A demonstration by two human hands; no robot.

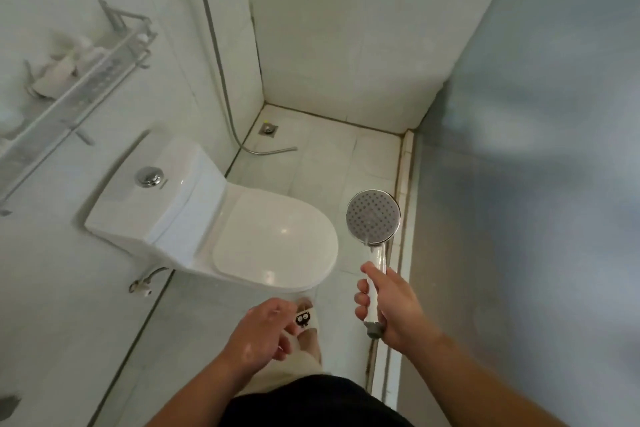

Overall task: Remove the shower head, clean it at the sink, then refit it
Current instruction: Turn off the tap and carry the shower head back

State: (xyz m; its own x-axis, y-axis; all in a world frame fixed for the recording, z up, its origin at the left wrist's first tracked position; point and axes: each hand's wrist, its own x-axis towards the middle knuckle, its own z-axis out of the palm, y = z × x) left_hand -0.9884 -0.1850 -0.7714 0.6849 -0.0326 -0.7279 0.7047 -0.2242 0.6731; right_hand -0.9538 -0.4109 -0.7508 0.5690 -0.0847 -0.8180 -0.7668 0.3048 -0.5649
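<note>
the shower head (373,216) is held up in the air over the floor tiles (332,156), just right of the toilet (273,236) and close to the grey wall (519,184) on the right. its round perforated face is turned up toward the camera, and its white handle (376,262) runs down into the right hand (391,305). that hand grips the handle firmly, the fingers (362,298) wrapped round it from the left and the thumb lying along the top. the handle's grey bottom end (374,329) sticks out below the hand and is well apart from the hose (221,69).

the left hand (258,333) hangs lower and to the left, above a slipper (304,319) with a small cartoon face. its fingers are loosely curled, and nothing shows in them.

the metal hose runs down the tiled wall in the corner, curves at the bottom, and its loose end lies on the floor near the drain (267,129).

the toilet is white with its lid down and a shiny flush button (149,177) on the tank. a small water valve (140,286) sits on the wall below the tank. higher on the left wall hangs a metal shelf (69,104) holding some pale things too blurred to make out.
</note>
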